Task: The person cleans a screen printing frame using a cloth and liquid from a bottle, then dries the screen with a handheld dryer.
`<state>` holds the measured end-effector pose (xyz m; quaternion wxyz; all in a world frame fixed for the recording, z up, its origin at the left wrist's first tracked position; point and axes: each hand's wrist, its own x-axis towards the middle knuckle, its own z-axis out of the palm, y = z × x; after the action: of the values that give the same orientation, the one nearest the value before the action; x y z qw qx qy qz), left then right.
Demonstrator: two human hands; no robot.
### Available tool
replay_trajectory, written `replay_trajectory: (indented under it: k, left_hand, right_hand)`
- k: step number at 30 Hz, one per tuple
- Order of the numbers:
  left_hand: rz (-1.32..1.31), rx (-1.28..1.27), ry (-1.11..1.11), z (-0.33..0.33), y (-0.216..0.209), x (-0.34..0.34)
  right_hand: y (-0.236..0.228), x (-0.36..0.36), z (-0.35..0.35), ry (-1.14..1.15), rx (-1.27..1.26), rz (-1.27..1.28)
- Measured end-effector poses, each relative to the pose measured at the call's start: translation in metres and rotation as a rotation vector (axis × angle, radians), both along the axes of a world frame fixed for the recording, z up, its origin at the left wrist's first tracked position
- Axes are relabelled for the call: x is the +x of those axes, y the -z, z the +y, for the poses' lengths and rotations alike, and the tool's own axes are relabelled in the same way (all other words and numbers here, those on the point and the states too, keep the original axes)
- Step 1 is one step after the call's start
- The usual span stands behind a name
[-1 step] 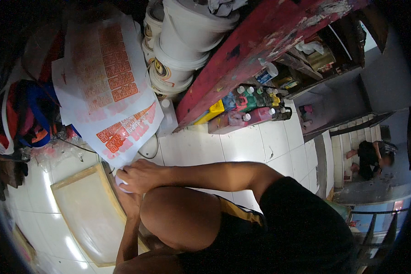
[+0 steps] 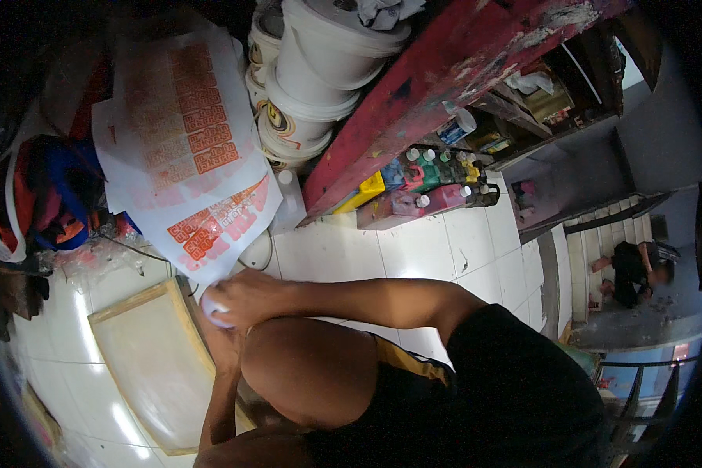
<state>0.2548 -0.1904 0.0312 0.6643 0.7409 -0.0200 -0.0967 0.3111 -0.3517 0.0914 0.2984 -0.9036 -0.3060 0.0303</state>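
The right hand (image 2: 249, 301) grips a white object (image 2: 210, 304) in its fingers, just beside the upper right corner of a wood-edged frame (image 2: 144, 363) on the tiled floor (image 2: 413, 253). The left hand (image 2: 223, 349) is just below; I cannot tell its fingers' state.

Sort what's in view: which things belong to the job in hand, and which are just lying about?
Seemingly part of the job:
pale object, in the right hand
wood-framed panel, perhaps, close by

Apparently lying about:
printed sheets
white buckets
coloured bottles
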Motion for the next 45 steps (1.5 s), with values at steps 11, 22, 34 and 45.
replay_trajectory:
  k: [11,22,34,45]
  left_hand:
    - [0.473,-0.104,-0.186,0.136,-0.070,-0.071]
    - [0.632,-0.280,-0.905,0.269,0.022,-0.246]
    - [0.685,-0.148,-1.570,0.207,0.043,-0.374]
    - [0.678,-0.357,-1.574,0.135,0.032,-0.370]
  right_hand:
    - [-0.090,-0.143,-0.231,1.002,-0.182,0.694]
    - [-0.052,-0.150,-0.398,1.035,-0.436,0.242]
    - [-0.010,-0.063,-0.137,0.459,-0.084,0.757]
    - [0.172,0.101,-0.031,0.114,-0.400,0.046]
